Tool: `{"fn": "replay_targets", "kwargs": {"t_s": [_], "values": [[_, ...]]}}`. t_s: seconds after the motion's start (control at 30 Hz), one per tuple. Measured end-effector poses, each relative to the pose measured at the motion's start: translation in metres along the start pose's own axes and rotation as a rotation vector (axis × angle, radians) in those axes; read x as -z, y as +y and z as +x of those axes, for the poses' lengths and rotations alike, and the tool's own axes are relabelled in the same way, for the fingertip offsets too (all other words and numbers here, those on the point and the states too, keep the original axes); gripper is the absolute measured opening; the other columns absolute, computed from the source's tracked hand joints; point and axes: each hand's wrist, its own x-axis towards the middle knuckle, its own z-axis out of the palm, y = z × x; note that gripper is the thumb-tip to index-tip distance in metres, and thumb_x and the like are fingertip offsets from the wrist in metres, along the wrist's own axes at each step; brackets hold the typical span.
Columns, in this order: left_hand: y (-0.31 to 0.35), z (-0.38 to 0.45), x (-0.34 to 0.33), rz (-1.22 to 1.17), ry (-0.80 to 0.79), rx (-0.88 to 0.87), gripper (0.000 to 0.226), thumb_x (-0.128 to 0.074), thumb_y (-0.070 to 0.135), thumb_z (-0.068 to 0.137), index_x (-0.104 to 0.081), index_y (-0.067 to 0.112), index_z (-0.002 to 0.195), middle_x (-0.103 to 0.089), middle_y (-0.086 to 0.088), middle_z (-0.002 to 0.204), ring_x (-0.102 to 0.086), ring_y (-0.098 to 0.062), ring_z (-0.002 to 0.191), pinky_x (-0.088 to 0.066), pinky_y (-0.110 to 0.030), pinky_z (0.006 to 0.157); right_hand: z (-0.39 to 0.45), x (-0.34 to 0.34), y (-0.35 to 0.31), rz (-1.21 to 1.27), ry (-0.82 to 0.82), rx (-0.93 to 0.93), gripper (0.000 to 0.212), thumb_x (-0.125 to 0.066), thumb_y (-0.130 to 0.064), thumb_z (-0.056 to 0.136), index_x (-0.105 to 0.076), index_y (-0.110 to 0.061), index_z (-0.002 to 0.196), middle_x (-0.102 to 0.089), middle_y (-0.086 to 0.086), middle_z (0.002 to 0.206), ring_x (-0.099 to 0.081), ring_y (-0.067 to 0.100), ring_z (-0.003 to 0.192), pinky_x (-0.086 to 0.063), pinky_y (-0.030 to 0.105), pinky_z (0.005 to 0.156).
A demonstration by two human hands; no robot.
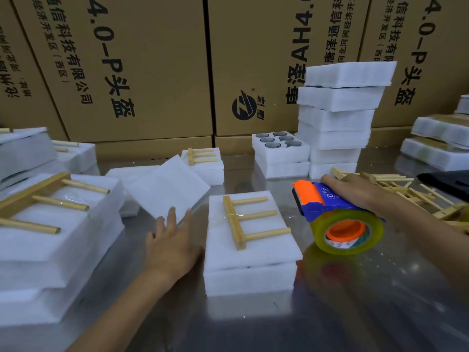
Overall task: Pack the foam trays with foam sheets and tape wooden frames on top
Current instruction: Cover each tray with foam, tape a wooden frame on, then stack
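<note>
**White foam tray topped with a taped wooden frame, hands on either side**

White foam makes up the tray [250, 275] lying on the shiny metal table [330, 313] straight ahead of the person. A foam sheet [228, 252] covers its top, and a wooden frame [243, 219], one bar with three rods pointing right, rests on the sheet under a strip of clear tape.

The left hand [172, 245] lies flat on the table just left of the tray, fingers straight and spread, holding nothing; its fingertips reach the edge of a loose foam sheet [167, 189] that lies tilted behind. The right hand [355, 191] grips a tape dispenser [330, 212] from above, fingers curled over its blue and orange body. The yellowish roll of tape sits on the table right of the tray, apart from it.

Behind the right hand lies a heap of loose wooden frames [406, 191]. Farther back stands a tall stack of foam trays [340, 118], with an open tray showing round dark holes [276, 143] beside it. Another tray bearing a frame [203, 161] sits at mid-table. At the left, finished trays with frames [50, 224] are piled up. More trays [436, 143] lie at the far right. Cardboard boxes [152, 72] with printed characters form the wall behind.
</note>
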Motion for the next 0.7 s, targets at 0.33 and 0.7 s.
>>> {"fn": "replay_targets", "kwargs": {"t_s": [0.33,0.7], "values": [[0.143,0.034,0.048,-0.357,0.033,-0.478,0.031,-0.036,0.023,0.103,-0.057,0.011,0.122,-0.056,-0.010,0.133,-0.047,-0.027,0.127,-0.035,-0.037,0.105,-0.007,0.002,0.008,0.063,-0.015,0.138,0.047,-0.032,-0.056,0.100,-0.066,-0.026,0.112,-0.065,-0.001,0.098,-0.055,0.006,0.080,-0.038,0.023,0.064],[0.140,0.044,0.035,-0.599,-0.292,-0.387,0.030,-0.048,0.046,0.095,-0.066,0.036,0.073,-0.057,0.017,0.101,-0.048,-0.013,0.113,-0.016,-0.046,0.118,-0.002,0.004,0.005,0.065,-0.037,0.064,0.052,-0.038,-0.067,0.093,-0.070,-0.026,0.096,-0.069,0.000,0.086,-0.064,0.015,0.077,-0.039,0.025,0.060]]}}
